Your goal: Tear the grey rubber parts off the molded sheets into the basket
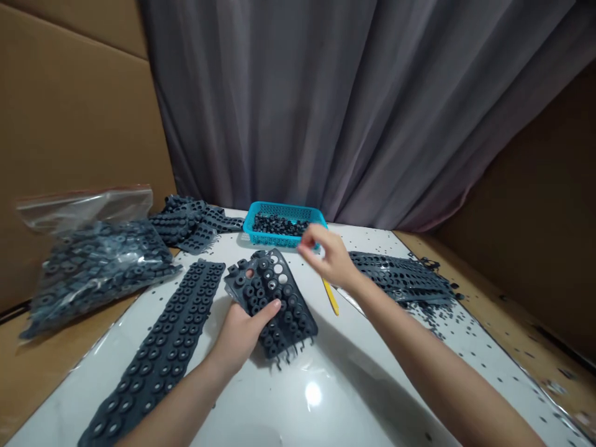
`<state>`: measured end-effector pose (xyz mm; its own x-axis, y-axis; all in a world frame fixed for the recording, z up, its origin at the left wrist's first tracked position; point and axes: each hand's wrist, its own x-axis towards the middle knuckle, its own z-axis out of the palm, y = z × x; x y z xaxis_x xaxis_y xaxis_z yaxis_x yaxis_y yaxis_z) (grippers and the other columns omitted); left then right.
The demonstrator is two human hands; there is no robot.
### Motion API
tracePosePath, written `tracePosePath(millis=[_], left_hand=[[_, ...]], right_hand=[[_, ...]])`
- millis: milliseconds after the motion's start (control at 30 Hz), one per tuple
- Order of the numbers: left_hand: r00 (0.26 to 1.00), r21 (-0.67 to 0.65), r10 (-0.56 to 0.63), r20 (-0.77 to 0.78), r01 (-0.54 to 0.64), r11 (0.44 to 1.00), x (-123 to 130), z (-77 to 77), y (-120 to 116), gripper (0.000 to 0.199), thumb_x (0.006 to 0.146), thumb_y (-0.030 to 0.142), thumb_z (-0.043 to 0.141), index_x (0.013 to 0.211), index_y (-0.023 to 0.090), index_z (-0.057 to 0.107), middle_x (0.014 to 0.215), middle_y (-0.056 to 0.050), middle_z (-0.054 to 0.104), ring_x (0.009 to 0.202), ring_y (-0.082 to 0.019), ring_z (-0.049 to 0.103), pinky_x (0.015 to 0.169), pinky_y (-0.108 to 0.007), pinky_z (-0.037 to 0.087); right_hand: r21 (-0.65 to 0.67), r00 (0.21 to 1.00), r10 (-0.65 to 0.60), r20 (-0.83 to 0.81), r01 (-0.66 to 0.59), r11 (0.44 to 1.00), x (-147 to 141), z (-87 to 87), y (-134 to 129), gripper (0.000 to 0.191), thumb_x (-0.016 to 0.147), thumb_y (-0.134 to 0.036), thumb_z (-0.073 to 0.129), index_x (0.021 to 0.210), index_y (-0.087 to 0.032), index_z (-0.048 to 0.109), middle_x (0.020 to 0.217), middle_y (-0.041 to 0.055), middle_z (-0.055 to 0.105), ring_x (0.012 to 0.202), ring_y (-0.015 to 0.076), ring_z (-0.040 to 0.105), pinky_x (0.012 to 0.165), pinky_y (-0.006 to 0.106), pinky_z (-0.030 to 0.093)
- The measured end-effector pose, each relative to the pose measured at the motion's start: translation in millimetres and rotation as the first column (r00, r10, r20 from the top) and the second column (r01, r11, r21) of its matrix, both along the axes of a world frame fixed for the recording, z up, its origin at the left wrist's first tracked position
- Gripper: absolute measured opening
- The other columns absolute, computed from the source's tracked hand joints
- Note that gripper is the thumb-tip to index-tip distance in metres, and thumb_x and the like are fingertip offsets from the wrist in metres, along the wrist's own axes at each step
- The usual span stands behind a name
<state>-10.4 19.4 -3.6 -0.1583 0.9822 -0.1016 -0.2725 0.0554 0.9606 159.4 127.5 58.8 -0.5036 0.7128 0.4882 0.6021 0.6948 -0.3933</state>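
My left hand [246, 329] grips a dark grey rubber sheet [293, 316], thumb on top and fingers underneath. Rows of round, ring-like rubber pieces stand up from the sheet. Several holes near its far edge show the white table through them, and a fingertip shows through another. Held over the table, the sheet has a ragged near edge with small hanging strips. My right hand [330, 254] is closed in a pinch in front of the right corner of a blue basket [321, 217]. Whatever its fingertips hold is too small to make out. Small dark rubber pieces [279, 225] lie in the basket.
A long rubber sheet [172, 335] lies at left beside a clear bag [102, 261] of dark pieces. Crumpled sheets [186, 220] sit behind. At right are stacked perforated sheets [400, 276] and scattered scraps. A yellow tool [330, 298] lies below my right wrist.
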Motion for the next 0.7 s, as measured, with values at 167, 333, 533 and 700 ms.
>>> tracePosePath(millis=[167,333,533,700], left_hand=[[0.941,0.115,-0.087,-0.328,0.131,0.985,0,1.0,-10,0.049,0.078,0.03,0.06,0.124,0.019,0.049,0.122,-0.008,0.06,0.114,-0.023,0.052,0.099,-0.035,0.038],[0.855,0.192,-0.14,-0.499,0.266,0.945,3,2.0,-18,0.04,0.077,0.028,0.058,0.116,0.017,0.056,0.117,-0.011,0.062,0.109,-0.026,0.055,0.097,-0.04,0.039],[0.88,0.08,-0.223,-0.419,0.281,0.956,7,-7.4,-13,0.031,0.074,0.035,0.063,0.098,0.016,0.064,0.099,-0.01,0.069,0.097,-0.027,0.061,0.088,-0.039,0.046],[0.964,-0.132,-0.253,0.086,0.263,0.956,14,-9.3,-8,0.028,0.071,0.033,0.068,0.09,0.013,0.063,0.079,-0.005,0.07,0.078,-0.021,0.065,0.071,-0.03,0.05]], right_hand=[[0.083,0.965,0.111,0.239,-0.134,0.988,11,-6.5,-85,0.025,0.081,-0.041,0.055,0.078,-0.017,0.05,0.071,0.0015,0.059,0.066,0.0147,0.05,0.067,0.029,0.029],[0.013,0.919,-0.046,0.392,0.044,0.999,7,-18.0,-105,0.027,0.084,-0.043,0.05,0.077,-0.017,0.051,0.069,0.0033,0.061,0.065,0.0168,0.051,0.066,0.03,0.027],[-0.263,0.972,-0.066,0.226,0.126,0.956,-1,-39.4,-121,0.023,0.088,-0.03,0.043,0.069,-0.018,0.044,0.059,-0.0028,0.047,0.054,0.011,0.04,0.059,0.027,0.026],[-0.642,0.927,-0.007,-0.374,-0.254,0.723,-4,-61.4,-118,0.035,0.089,-0.038,0.042,0.061,-0.018,0.036,0.056,-0.0052,0.031,0.052,0.0088,0.029,0.052,0.024,0.022]])
